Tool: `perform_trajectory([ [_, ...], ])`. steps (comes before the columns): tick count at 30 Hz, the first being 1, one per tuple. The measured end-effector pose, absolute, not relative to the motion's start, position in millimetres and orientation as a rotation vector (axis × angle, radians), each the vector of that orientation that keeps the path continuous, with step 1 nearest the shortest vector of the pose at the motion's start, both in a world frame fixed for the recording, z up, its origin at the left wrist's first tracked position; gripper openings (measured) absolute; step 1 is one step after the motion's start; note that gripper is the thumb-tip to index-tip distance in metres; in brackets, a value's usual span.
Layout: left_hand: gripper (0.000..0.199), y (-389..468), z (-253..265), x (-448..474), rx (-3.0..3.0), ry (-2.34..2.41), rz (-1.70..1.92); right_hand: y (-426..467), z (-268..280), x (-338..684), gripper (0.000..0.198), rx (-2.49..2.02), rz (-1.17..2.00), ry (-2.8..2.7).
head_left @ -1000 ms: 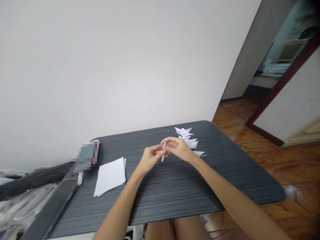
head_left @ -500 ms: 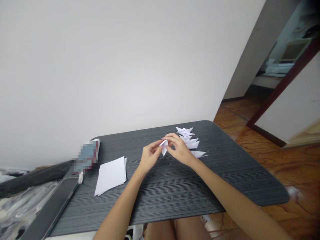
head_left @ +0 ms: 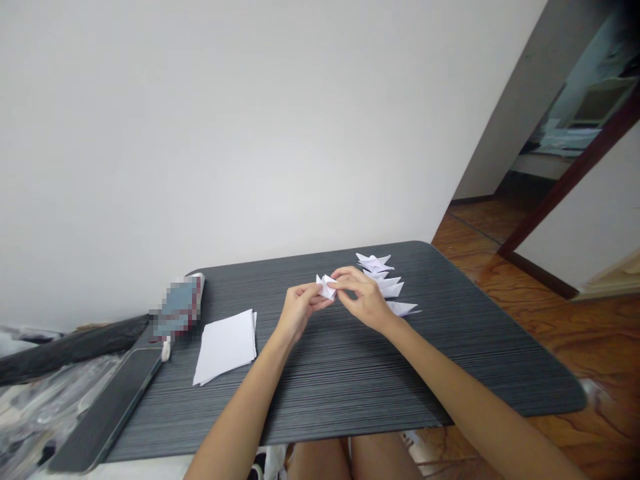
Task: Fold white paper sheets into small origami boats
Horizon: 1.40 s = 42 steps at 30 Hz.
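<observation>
Pinching folded paper (head_left: 327, 287), left hand (head_left: 298, 309) and right hand (head_left: 366, 300), tips toward wall (head_left: 280, 133), long axis unclear

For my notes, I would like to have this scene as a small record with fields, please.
Left hand: holds small folded paper
Right hand: holds the same paper, opposite side
Finished-looking pieces: pointed white paper shapes, beyond and beside right hand
Flat stock: white sheets, stacked left of both hands
Surface: dark streaked table

Sheets (head_left: 226, 348) left of held paper (head_left: 327, 288); figures (head_left: 393, 289) right
</observation>
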State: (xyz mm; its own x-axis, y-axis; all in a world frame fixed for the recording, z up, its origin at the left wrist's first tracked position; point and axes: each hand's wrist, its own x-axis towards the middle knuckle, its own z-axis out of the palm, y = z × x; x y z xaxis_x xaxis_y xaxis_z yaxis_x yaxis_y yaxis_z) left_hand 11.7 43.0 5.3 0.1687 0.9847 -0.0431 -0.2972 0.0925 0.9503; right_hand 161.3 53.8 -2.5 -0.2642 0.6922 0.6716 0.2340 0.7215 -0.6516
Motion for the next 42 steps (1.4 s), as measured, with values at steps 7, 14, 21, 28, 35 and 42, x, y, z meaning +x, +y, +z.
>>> perform_trajectory([
  [7,0.035,44.7,0.2,10.4,1.18,0.993,1.168,58.4,-6.1,158.5,0.015,-0.771,0.822,-1.646],
  [14,0.032,41.0,3.9,12.5,1.311,0.998,1.025,63.4,-11.1,155.8,0.019,-0.81,1.104,-1.467],
  [21,0.029,39.5,3.1,12.0,1.498,1.014,0.852,59.8,-9.2,157.6,0.016,-0.836,1.102,-1.607],
  [28,0.036,35.7,10.1,6.0,2.026,1.177,1.028,60.2,-7.2,160.3,0.017,-0.811,0.932,-1.705],
  [35,0.025,36.7,3.9,7.1,1.989,1.262,1.256,59.4,-1.5,161.3,0.018,-0.818,0.917,-1.71],
  [42,0.022,35.4,2.0,8.5,1.936,1.227,1.343,54.5,3.4,162.3,0.016,-0.828,0.664,-1.797],
])
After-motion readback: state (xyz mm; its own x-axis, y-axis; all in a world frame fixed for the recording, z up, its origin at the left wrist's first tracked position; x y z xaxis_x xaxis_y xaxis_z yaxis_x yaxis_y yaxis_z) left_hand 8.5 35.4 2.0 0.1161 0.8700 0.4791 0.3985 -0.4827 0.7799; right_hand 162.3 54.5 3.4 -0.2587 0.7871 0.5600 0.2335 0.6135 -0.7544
